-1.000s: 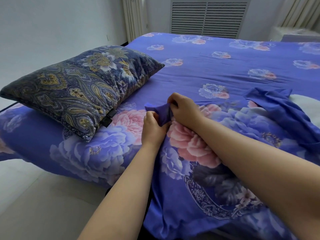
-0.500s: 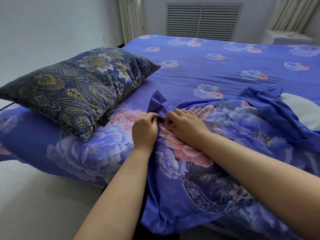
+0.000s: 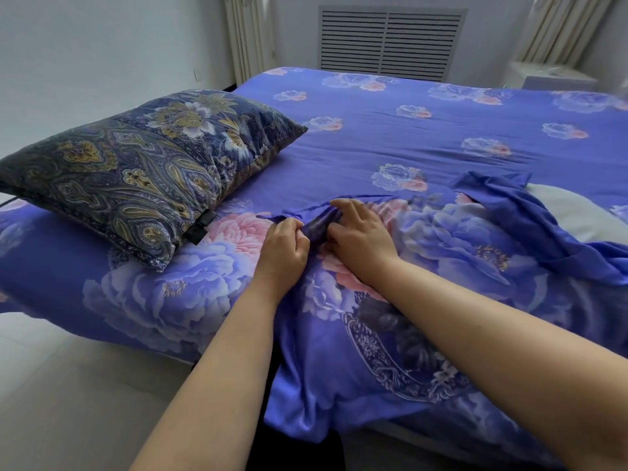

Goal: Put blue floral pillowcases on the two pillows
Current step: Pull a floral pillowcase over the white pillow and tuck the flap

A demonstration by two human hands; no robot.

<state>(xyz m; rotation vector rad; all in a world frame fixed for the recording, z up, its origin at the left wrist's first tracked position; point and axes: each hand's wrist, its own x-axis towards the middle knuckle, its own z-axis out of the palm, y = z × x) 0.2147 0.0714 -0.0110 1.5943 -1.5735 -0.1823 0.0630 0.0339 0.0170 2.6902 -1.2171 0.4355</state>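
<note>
A blue floral pillowcase (image 3: 452, 253) lies over a pillow at the bed's near edge, and the white pillow (image 3: 574, 212) shows bare at the right through the loose open end. My left hand (image 3: 283, 248) pinches the pillowcase's left corner fabric. My right hand (image 3: 356, 236) sits just beside it, its fingers curled into the bunched fabric of the same corner. A second pillow (image 3: 136, 171) in a dark paisley cover lies to the left on the bed, untouched.
The bed (image 3: 424, 130) carries a blue floral sheet and stretches back to a wall with a louvred radiator cover (image 3: 387, 42). Pale floor (image 3: 61, 396) runs along the bed's near left side. Curtains hang at the back, and a white unit (image 3: 550, 76) stands at the far right.
The raised corner flap of the pillowcase has been pushed down and flattened. Both hands have stayed at that corner, and the right hand's fingers have spread over the bunched fabric.
</note>
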